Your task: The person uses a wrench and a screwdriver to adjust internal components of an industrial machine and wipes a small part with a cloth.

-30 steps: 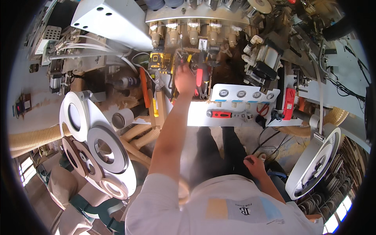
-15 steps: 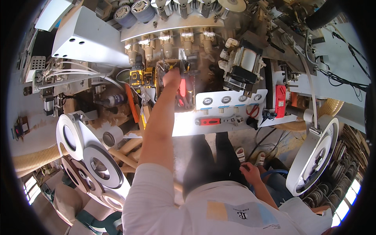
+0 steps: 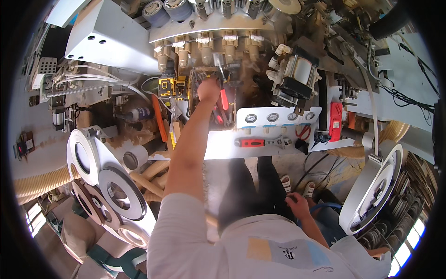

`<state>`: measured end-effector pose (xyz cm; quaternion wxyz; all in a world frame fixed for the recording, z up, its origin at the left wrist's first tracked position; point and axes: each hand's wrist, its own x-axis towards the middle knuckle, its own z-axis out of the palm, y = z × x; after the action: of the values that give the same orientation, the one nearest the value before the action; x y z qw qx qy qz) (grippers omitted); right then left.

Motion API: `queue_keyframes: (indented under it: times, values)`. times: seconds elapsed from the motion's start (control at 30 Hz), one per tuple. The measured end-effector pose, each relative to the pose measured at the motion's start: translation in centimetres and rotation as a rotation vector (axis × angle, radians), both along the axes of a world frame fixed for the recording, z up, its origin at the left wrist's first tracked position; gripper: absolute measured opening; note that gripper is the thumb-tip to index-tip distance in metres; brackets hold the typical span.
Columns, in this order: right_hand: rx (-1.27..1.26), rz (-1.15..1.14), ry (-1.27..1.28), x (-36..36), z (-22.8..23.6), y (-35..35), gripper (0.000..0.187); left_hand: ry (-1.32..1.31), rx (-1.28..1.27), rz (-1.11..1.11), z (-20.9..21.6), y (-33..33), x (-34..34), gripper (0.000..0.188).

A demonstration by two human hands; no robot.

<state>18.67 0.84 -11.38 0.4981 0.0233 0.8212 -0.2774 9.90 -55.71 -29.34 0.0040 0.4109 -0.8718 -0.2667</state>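
Observation:
My left hand (image 3: 209, 89), at the end of an outstretched bare arm, reaches into a dusty tool tray (image 3: 232, 113) on the machine bed. Its fingers are hidden among the tools. Close by its right side, a tool with a red handle (image 3: 224, 100) leans in the tray, its grey shaft pointing to the far side. Red-handled pliers (image 3: 219, 118) lie nearer. To the left of the hand stands a yellow and black cordless drill (image 3: 166, 87). My right hand (image 3: 297, 204) hangs beside my dark trousers, fingers curled, with nothing visible in them.
A wrench with a red grip (image 3: 252, 142) lies below a panel of gauges (image 3: 273, 117). A motor-like unit (image 3: 299, 74) stands to the right. White wheel housings flank the bench (image 3: 79, 156). Another person's sandalled feet (image 3: 308, 189) are close at my right.
The view has shifted slightly. My left hand stays in the tray, and the red-handled tool beside it now leans more. My right hand stays by my side.

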Motion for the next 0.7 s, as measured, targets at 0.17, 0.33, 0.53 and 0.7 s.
queue_keyframes:
  times: [0.17, 0.33, 0.53, 0.7]
  values:
    - [0.023, 0.043, 0.01, -0.1, 0.0, 0.0, 0.023, -0.079, -0.037, 0.065, 1.5, 0.0, -0.9, 0.026]
    - [-0.031, -0.007, -0.006, -0.1, -1.5, 0.8, 0.024, 0.197, -0.032, 0.148, 0.9, -1.4, 0.7, 0.018]
    - [-0.036, 0.041, 0.022, -0.3, -1.0, -0.2, 0.023, 0.543, -0.074, -0.049, 3.7, 1.3, 2.5, 0.015]
    - [-0.085, 0.081, 0.079, -1.4, -0.8, -1.7, 0.024, 0.85, 0.372, 0.078, 10.3, 5.3, 4.8, 0.012]
